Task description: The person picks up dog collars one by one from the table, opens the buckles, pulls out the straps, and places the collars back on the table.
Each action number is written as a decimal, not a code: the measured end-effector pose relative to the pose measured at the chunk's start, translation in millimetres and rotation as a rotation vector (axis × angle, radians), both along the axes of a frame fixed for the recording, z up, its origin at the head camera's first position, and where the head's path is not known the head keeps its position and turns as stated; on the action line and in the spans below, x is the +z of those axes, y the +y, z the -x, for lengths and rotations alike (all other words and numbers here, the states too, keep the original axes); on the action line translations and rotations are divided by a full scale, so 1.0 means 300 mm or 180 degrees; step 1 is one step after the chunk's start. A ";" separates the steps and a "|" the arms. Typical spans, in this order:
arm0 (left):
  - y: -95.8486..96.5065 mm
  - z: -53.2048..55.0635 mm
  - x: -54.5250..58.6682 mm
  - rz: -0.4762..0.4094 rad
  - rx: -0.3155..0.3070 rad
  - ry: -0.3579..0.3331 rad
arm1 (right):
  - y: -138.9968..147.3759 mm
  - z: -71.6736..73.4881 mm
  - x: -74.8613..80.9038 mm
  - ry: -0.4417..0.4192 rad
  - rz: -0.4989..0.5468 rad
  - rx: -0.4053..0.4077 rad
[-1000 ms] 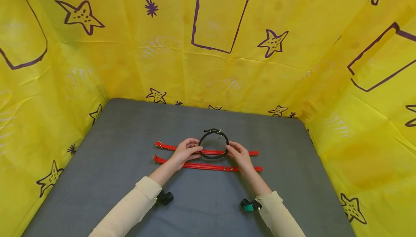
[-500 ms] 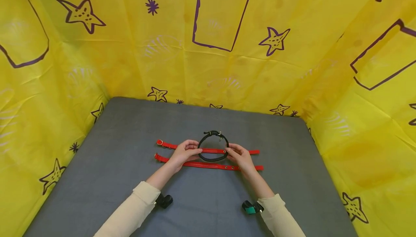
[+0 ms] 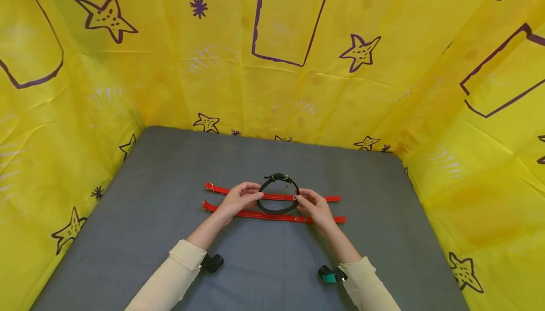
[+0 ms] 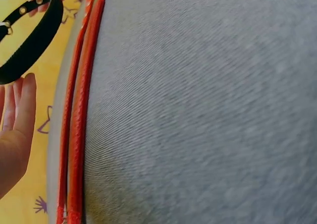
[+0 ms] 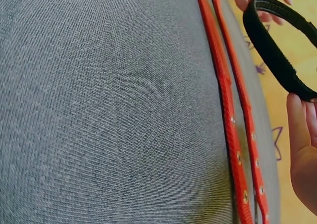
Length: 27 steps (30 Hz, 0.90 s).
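Note:
A black collar (image 3: pixel 278 211), its buckle at the far side, is fastened into a ring above the table. My left hand (image 3: pixel 238 200) pinches the ring's left side between thumb and fingers, while my right hand (image 3: pixel 318 210) pinches its right side. Both wrist views show the black band raised off the grey surface, with metal eyelets visible in the left one. Under the ring lie two red collars, unbuckled and stretched out side by side. The farther red collar (image 3: pixel 278 197) passes behind the ring; the nearer red collar (image 3: pixel 264 216) runs below both hands.
A grey cloth-covered table (image 3: pixel 272 273) spreads around the collars. Yellow curtains (image 3: pixel 170 79) with purple starfish drawings enclose it at the back and on both sides. Black devices (image 3: pixel 212 263) are strapped at the wrists.
The black ring has tipped slightly, its near edge coming down a little toward me. Both hands keep their pinch on it. The red collars lie as before.

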<state>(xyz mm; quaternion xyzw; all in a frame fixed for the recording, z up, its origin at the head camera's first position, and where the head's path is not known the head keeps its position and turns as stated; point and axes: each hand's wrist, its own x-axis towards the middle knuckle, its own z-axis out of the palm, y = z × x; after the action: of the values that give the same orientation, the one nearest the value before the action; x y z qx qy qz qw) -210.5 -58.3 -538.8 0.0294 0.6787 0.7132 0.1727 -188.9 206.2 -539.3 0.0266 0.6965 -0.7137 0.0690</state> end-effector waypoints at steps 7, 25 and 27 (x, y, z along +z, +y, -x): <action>-0.018 -0.002 0.020 0.0227 -0.0127 0.0180 | -0.005 -0.010 0.009 0.0116 0.0025 0.0114; -0.027 -0.028 0.028 0.0286 -0.0104 0.0303 | 0.007 -0.013 0.018 0.0086 0.0001 0.0281; -0.028 -0.031 0.026 0.0287 -0.0125 0.0312 | 0.009 -0.011 0.023 0.0104 0.0002 0.0307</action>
<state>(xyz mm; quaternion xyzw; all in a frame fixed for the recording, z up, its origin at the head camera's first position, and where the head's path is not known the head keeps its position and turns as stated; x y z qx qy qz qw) -201.4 -66.6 -530.9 0.0699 0.7171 0.6760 0.1544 -185.7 208.9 -532.3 -0.0186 0.6978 -0.7101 0.0919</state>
